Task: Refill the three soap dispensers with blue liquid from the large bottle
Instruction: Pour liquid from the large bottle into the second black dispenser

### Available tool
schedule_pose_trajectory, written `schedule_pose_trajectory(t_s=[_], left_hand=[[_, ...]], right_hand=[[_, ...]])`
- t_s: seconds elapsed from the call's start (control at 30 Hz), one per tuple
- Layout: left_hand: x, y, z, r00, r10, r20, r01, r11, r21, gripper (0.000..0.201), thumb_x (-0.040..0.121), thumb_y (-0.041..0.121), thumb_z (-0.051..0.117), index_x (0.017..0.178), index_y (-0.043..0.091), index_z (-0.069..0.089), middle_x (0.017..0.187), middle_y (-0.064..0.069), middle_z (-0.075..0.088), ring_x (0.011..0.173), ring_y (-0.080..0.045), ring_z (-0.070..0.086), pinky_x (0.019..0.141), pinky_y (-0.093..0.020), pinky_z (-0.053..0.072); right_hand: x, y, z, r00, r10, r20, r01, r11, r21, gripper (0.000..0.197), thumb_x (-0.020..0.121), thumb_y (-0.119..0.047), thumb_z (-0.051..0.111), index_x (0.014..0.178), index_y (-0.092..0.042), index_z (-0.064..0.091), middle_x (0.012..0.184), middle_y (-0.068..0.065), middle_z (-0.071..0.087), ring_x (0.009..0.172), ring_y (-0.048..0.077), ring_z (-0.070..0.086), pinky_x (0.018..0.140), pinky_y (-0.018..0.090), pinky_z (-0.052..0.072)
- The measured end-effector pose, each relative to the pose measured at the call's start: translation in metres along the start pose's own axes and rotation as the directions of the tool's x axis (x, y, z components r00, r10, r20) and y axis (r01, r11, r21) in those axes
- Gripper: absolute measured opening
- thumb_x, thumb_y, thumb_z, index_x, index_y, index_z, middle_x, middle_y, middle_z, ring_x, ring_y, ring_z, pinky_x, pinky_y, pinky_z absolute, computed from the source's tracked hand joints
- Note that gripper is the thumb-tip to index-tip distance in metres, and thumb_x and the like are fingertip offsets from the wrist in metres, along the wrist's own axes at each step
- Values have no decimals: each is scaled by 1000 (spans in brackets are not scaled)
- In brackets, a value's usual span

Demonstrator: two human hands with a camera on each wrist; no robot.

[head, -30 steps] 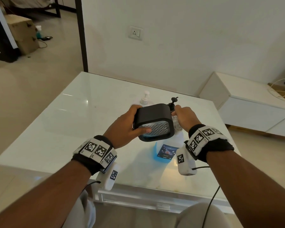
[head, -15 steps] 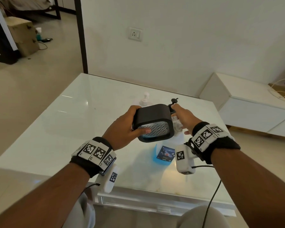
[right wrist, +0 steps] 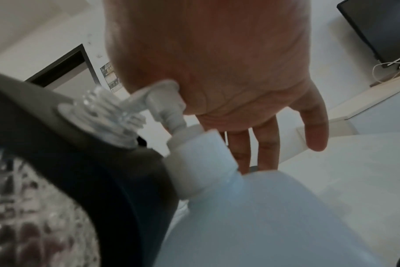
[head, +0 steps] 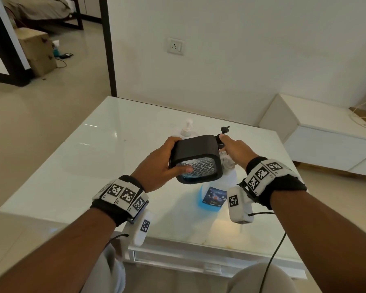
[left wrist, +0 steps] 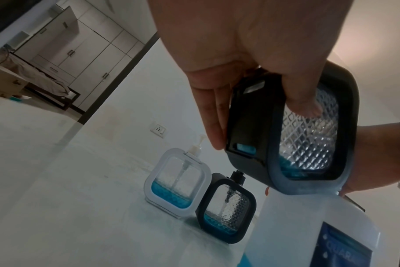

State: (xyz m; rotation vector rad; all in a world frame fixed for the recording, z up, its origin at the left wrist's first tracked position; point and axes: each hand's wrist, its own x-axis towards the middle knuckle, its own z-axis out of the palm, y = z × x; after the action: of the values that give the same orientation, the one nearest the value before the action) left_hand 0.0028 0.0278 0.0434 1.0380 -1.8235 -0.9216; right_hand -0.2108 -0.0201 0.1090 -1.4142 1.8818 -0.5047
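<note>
White glossy table (head: 76, 157) in tiled room, wall socket (head: 175, 46) behind; task mid-way by the look of it, refill of one unit under way, none seen full. Black dispenser (head: 195, 158) held tilted above table, open neck set against pump spout (right wrist: 162, 101) of large bottle (head: 211, 197); thin blue layer pooled at its low edge, mostly clear otherwise. Left hand (head: 156, 166) wrapped round black dispenser, thumb on patterned face, fingers on the back. Right hand (head: 237, 150) over pump head, fingers spread and straight, palm on the pump. Large bottle standing on table under both hands, blue showing only low in body. White dispenser (left wrist: 178, 182) and second black dispenser (left wrist: 226, 209) upright beyond, just beside each other, each roughly a quarter blue; both likely still to fill.
</note>
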Motion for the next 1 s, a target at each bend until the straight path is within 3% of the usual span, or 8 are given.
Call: schedule_pose_trajectory(t_s=[0.2,0.3,0.4,0.47,0.57,0.73,0.93,1.0], left_hand=[[1,-2,-3,1000,5,-4,-5,1000,20,67,74,59,62,127,27,37,118,9,58,107,-11,61,79,-38,59],[1,-5,-3,1000,-3,-9,3,999,43,67,74,60,63,127,27,38,118,9,58,106,-11,61,79,-40,59],[3,-9,-4,1000,-10,-11,10,998,60,70,74,61,63,129,24,38,119,7,59,106,-13,61,79,-42,58],[3,-9,-4,1000,-10,-14,11,998,59,71,74,61,63,129,24,38,119,6,59,106,-14,61,79,-42,58],[2,-7,-2,1000,-8,-16,8,999,53,70,74,62,62,128,25,38,119,6,59,106,-12,61,78,-40,59],[2,-7,-2,1000,7,-11,-6,998,57,70,74,62,62,129,25,38,119,7,58,105,-11,61,79,-39,59],[2,-9,-6,1000,3,-10,-2,996,92,68,73,63,61,128,29,37,118,8,59,104,-11,62,78,-39,59],[2,-10,-6,1000,2,-9,-1,995,99,68,74,63,61,128,30,37,118,8,59,104,-12,62,78,-39,59]], right_hand=[[-2,-7,-6,998,24,65,-27,998,56,44,104,-38,28,118,-5,54,117,10,60,102,29,52,81,30,40],[-4,-7,-7,994,47,96,-53,996,66,40,104,-32,29,123,-5,52,114,8,57,100,27,48,64,25,34],[0,-1,0,1000,-1,21,0,998,59,36,103,-28,31,114,-3,54,109,12,57,88,22,50,74,28,36],[1,0,5,999,3,-50,0,998,60,38,101,-33,33,106,-4,58,101,12,56,76,18,48,70,31,35],[-1,2,5,997,34,-72,-30,998,49,38,99,-37,37,103,-5,58,98,10,55,81,21,49,74,31,32],[-3,1,5,996,42,-79,-38,998,57,38,98,-37,38,98,-6,59,91,8,57,69,14,48,62,28,33],[-5,-8,-2,997,58,59,-65,988,138,44,103,-32,29,128,-3,50,107,7,60,100,28,51,79,31,40],[-6,-8,-1,997,50,56,-57,990,129,40,103,-31,28,123,-3,50,111,9,60,100,27,50,83,33,38]])
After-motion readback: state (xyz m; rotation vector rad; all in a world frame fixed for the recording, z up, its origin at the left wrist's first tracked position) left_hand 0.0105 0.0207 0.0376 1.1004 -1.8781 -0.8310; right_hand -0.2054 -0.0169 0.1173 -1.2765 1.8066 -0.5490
